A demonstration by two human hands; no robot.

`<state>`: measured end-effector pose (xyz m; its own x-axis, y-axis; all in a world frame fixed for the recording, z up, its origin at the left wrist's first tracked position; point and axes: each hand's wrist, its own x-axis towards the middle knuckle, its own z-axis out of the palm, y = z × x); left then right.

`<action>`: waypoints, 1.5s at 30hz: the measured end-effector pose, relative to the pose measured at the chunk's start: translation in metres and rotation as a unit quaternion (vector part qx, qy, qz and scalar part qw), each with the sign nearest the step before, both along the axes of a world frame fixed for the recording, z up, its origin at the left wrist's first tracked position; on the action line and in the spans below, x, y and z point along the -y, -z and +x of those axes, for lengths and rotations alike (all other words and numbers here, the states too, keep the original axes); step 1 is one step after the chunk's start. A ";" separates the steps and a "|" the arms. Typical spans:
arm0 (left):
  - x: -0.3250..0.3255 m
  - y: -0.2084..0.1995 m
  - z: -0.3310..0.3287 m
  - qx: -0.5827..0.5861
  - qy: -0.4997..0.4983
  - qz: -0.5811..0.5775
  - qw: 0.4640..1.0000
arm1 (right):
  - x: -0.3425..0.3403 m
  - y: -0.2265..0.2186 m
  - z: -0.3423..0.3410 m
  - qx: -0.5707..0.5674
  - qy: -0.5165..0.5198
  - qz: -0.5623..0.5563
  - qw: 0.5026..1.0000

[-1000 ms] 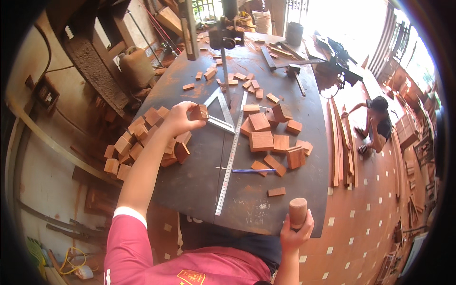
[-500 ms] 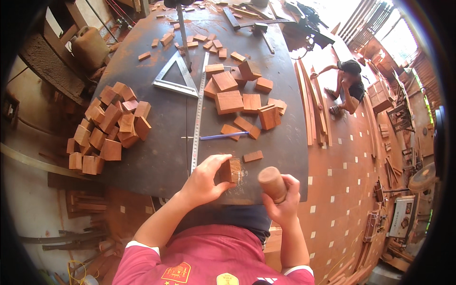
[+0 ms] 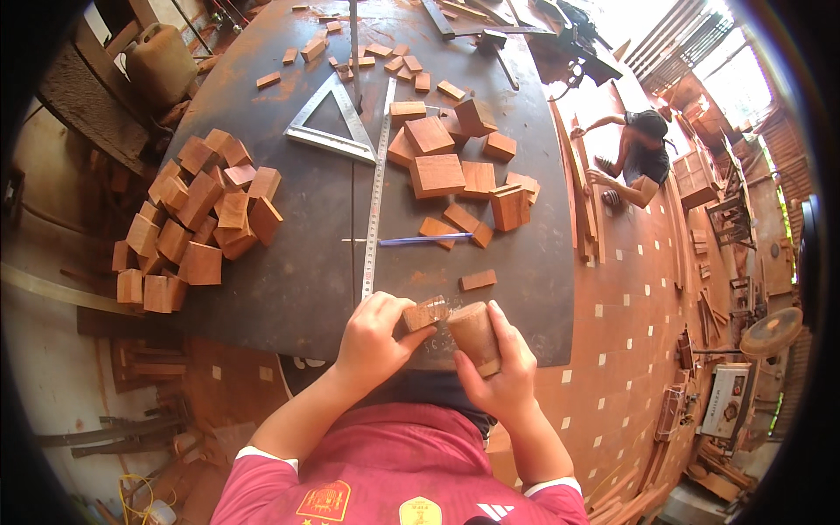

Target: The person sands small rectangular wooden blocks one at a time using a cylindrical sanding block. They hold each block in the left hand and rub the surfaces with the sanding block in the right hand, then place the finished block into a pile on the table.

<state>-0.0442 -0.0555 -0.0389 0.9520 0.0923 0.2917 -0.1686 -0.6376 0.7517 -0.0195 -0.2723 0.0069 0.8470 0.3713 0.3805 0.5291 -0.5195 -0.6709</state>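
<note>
Dark round worktable (image 3: 289, 289) fills the centre, its surface dusted with reddish sawdust. Floor (image 3: 630, 289) from 2 to 5 o'clock: terracotta tiles with small pale inset squares. Long wooden slats (image 3: 582, 201) lie on the floor along the table's 3 o'clock rim. A person (image 3: 634, 157) crouches on the tiles at 2 o'clock. Strong daylight enters at 1 o'clock, washing out the floor there. Pale plastic jerrycan (image 3: 162, 61) at 11 o'clock. Machinery (image 3: 726, 398) stands at 4 o'clock.
</note>
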 end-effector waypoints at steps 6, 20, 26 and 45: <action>0.007 -0.004 -0.004 0.028 0.025 -0.022 0.999 | -0.012 0.008 -0.001 0.065 0.005 -0.021 0.998; 0.009 0.003 -0.003 0.034 0.018 -0.042 0.998 | -0.002 0.002 0.006 0.072 -0.057 -0.058 0.994; 0.007 0.000 -0.005 0.019 0.037 -0.062 0.997 | -0.019 -0.001 -0.013 0.055 -0.138 -0.018 0.989; 0.010 0.005 -0.005 0.018 0.023 -0.053 0.998 | -0.012 0.001 0.012 0.064 -0.066 -0.030 0.995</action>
